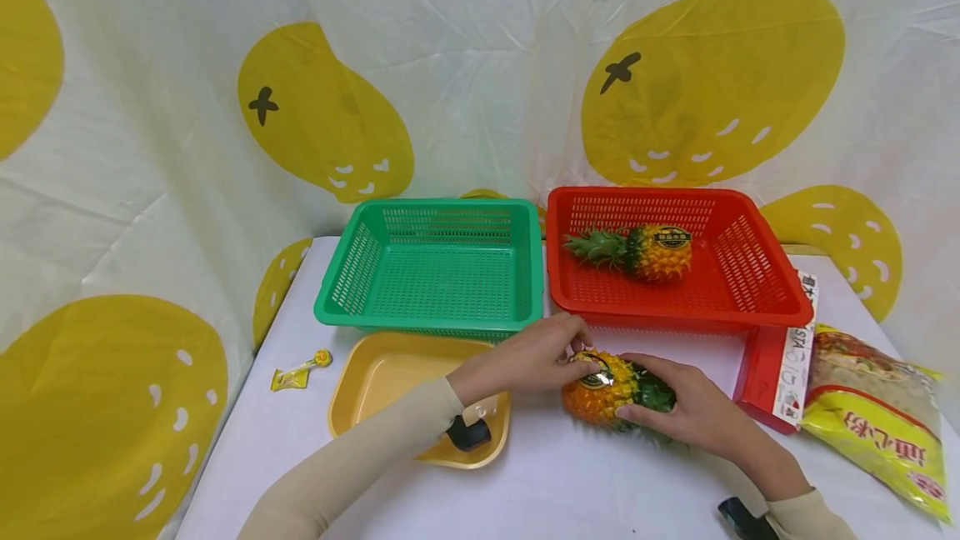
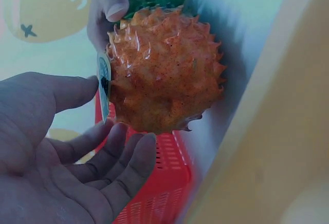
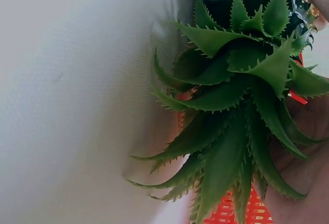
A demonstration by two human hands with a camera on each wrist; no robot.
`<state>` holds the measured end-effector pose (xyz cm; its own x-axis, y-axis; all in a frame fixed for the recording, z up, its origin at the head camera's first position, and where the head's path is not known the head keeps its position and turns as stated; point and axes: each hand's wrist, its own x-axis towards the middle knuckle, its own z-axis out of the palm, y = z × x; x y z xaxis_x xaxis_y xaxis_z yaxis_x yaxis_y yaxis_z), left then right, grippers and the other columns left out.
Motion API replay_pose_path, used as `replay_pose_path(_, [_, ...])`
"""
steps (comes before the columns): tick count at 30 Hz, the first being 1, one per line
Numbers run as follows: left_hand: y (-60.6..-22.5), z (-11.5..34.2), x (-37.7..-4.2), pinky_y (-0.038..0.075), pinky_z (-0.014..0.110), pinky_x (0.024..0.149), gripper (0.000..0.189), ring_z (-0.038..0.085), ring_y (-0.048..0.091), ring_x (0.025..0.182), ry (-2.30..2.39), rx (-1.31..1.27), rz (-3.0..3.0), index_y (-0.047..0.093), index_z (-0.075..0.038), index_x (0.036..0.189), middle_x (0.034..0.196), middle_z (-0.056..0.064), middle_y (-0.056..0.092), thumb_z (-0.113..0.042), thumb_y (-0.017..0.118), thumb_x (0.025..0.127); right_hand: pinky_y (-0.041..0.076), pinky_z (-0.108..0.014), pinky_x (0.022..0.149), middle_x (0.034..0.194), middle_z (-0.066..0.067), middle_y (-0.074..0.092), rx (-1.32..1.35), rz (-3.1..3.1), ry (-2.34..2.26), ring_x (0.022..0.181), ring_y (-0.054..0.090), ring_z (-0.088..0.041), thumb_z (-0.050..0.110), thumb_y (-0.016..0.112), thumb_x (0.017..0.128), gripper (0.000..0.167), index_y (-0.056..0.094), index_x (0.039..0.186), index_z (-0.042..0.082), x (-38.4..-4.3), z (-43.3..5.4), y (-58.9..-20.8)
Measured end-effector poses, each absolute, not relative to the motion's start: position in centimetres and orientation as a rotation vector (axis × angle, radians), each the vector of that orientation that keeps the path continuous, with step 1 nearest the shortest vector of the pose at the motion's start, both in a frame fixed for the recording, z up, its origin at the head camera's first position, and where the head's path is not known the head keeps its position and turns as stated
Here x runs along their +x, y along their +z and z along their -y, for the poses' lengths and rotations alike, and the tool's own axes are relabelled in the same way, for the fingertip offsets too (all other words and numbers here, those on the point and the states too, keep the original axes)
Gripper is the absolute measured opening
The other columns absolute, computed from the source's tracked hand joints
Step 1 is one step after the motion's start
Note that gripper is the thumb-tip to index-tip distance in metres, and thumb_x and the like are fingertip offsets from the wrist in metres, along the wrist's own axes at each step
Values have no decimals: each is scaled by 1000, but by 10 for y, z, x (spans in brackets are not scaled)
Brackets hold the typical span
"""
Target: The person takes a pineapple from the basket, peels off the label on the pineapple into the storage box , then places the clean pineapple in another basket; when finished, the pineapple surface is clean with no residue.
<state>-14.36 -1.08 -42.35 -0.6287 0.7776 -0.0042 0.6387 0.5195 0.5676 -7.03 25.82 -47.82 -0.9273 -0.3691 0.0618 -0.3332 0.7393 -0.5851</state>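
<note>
A toy-like pineapple (image 1: 598,394) with an orange, spiky body lies on its side on the white table, its green leaves (image 3: 231,95) pointing right. My right hand (image 1: 693,407) grips it near the leaf base, thumb on the near side and fingers over the far side. A dark oval label (image 2: 104,86) sits on the body. With its thumb my left hand (image 1: 543,354) presses on this label; its other fingers lie relaxed near the pineapple's far side. In the left wrist view the label is seen almost edge-on, so its print is hidden there.
Behind stand a green basket (image 1: 431,325) and a red basket (image 1: 667,315) holding another labelled pineapple (image 1: 660,255). A yellow tray (image 1: 397,348) lies under my left forearm. Left is a lollipop with its wrapper (image 1: 300,372); right, a red-white box (image 1: 780,382) and a pasta bag (image 1: 873,419).
</note>
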Motion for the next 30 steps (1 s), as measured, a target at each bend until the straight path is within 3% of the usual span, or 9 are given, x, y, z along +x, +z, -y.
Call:
replay_pose_path(7, [-423, 10, -141, 42, 19, 68, 28, 8, 51, 77, 763, 1155, -2532, 64, -11, 107, 95, -1, 59, -35, 76, 101, 56, -57, 89, 129, -4, 70, -596, -2879, -959, 112, 65, -25, 55, 85, 86, 73, 65, 141, 12, -70, -258, -479])
replay_pose_path(13, [-425, 10, -141, 43, 18, 67, 29, 7, 51, 74, 807, 1133, -2530, 63, -10, 106, 94, -1, 59, -34, 78, 99, 56, -58, 90, 130, -4, 70, -608, -2880, -969, 112, 65, -25, 54, 85, 86, 73, 65, 141, 11, -70, -259, -480])
replay_pose_path(19, [-425, 9, -141, 46, 16, 67, 24, 4, 54, 72, 930, 1100, -2515, 63, -11, 102, 91, -6, 60, -25, 82, 97, 55, -59, 91, 131, -4, 69, -609, -2878, -979, 113, 65, -26, 54, 85, 87, 73, 64, 143, 11, -70, -259, -481])
replay_pose_path(30, [-427, 12, -141, 45, 15, 67, 10, 0, 57, 79, 954, 1228, -2531, 60, -15, 102, 93, -10, 66, -16, 69, 105, 55, -58, 90, 130, -3, 69, -609, -2886, -983, 111, 65, -24, 53, 85, 87, 73, 64, 142, 11, -71, -260, -484])
